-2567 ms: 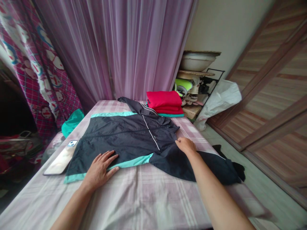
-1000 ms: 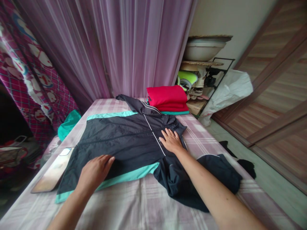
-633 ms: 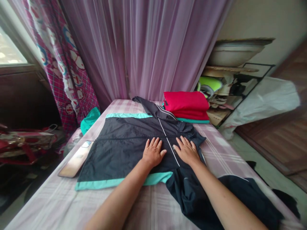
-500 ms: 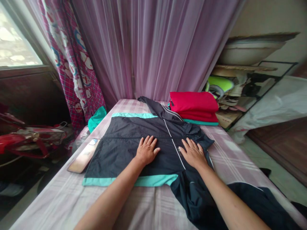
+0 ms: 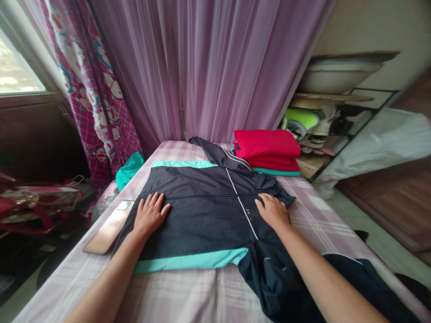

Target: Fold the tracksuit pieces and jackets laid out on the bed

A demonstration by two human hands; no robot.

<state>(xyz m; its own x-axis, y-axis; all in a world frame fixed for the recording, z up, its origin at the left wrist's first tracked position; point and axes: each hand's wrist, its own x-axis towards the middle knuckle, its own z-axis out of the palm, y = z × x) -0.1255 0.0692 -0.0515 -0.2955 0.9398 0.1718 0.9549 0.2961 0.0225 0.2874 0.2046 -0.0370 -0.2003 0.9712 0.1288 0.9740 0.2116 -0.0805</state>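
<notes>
We take the middle of the dark jacket (image 5: 198, 220) as the centre of the dial: it lies spread out on the plaid-covered surface (image 5: 188, 296), hem toward 9 o'clock, collar toward 3. The zip (image 5: 208, 196) runs between these ends and looks fastened over the length we can see. Our left hand (image 5: 149, 214) rests palm down on the cloth at 9 o'clock, near the hem, fingers slightly spread and thumb apart. Our right hand (image 5: 275, 211) is on the chest at 3 o'clock, fingers close together, tips by the zip near the collar (whether they pinch any fabric, we cannot tell). The far sleeve (image 5: 215, 150) points toward 12; the near sleeve (image 5: 266, 282) bunches at 4 and passes under our right forearm. A phone (image 5: 107, 231) lies at 8 to 9 o'clock, just beside the hem and partly hidden behind our left arm. At 2 o'clock we note a folded red stack (image 5: 269, 146) with a teal layer beneath, close to the far sleeve. A purple curtain (image 5: 215, 67) hangs at 12.
</notes>
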